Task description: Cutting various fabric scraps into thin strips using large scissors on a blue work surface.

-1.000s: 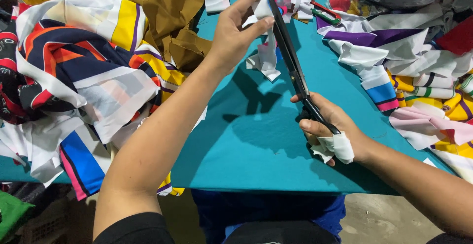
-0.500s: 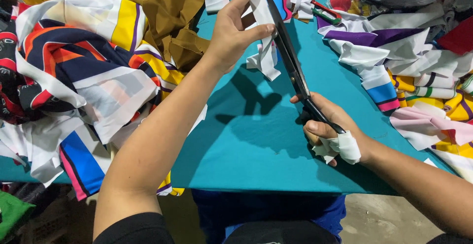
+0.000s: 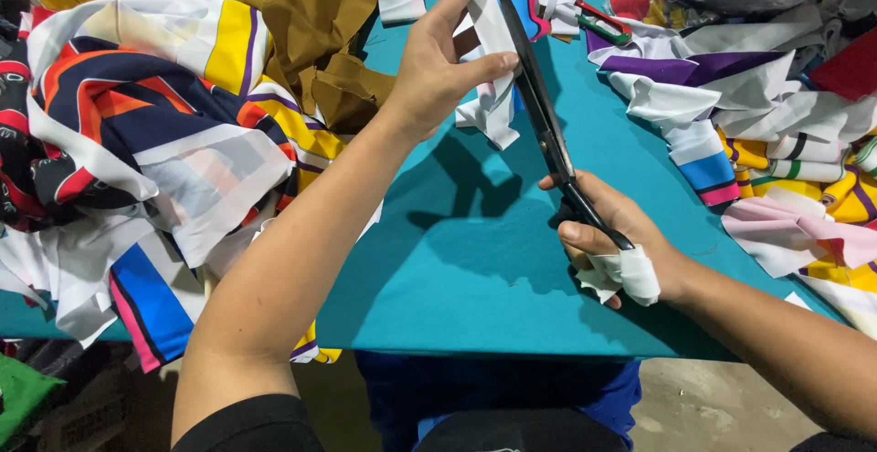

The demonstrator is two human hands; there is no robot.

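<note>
Above the teal cloth-covered counter (image 3: 475,269), the left hand (image 3: 438,68) pinches a white fabric strip (image 3: 489,96). The right hand (image 3: 612,242) is closed around long black-handled scissors (image 3: 544,128), whose blades lie against the strip. Risk: the blades sit close to the left thumb and could nick it, or the limp strip could fold between them.

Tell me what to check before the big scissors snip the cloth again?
1. Cloth held up firmly: ok. The left hand pinches the white fabric strip above the table.
2. Scissors gripped properly: ok. The right hand holds the handles of the black scissors.
3. Blades lined up with the strip: ok. They run along its right edge.
4. Fingers away from the blades: not ok. The left thumb sits right beside them.
5. Blades open or shut: cannot tell, they look like one dark line.
6. Room on the teal table: ok. The spot under the hands is bare, with fabric scraps piled at the sides.
</note>
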